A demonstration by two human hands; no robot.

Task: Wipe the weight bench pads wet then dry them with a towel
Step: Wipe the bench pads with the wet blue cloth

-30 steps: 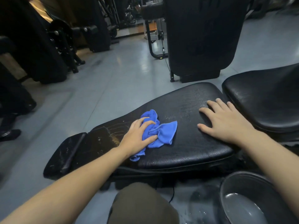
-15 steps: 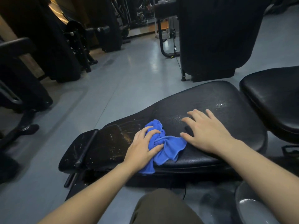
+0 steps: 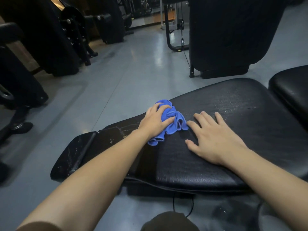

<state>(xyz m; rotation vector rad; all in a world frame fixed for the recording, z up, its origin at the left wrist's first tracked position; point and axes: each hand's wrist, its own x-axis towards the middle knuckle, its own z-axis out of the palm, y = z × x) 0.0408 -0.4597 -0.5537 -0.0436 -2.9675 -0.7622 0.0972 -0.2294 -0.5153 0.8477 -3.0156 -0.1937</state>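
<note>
A long black bench pad (image 3: 233, 117) lies across the middle of the view, its surface streaked with water drops. My left hand (image 3: 155, 122) grips a crumpled blue cloth (image 3: 175, 120) and presses it on the pad near its far edge. My right hand (image 3: 215, 137) lies flat on the pad just right of the cloth, fingers spread, index fingertip near the cloth's edge. A second black pad (image 3: 290, 90) sits at the right edge. The narrow left end of the bench (image 3: 80, 152) is scuffed and wet.
Grey gym floor (image 3: 133, 77) stretches beyond the bench. A tall black machine (image 3: 230, 34) stands behind the pad, with more black equipment (image 3: 55, 35) at the left. My knee (image 3: 168, 220) shows at the bottom, with a thin black cable (image 3: 183, 205) beneath the bench.
My left hand has pushed the blue cloth toward the pad's far edge. My right hand has slid left along the pad, closer to the cloth. The view shifted left and the basin is out of sight.
</note>
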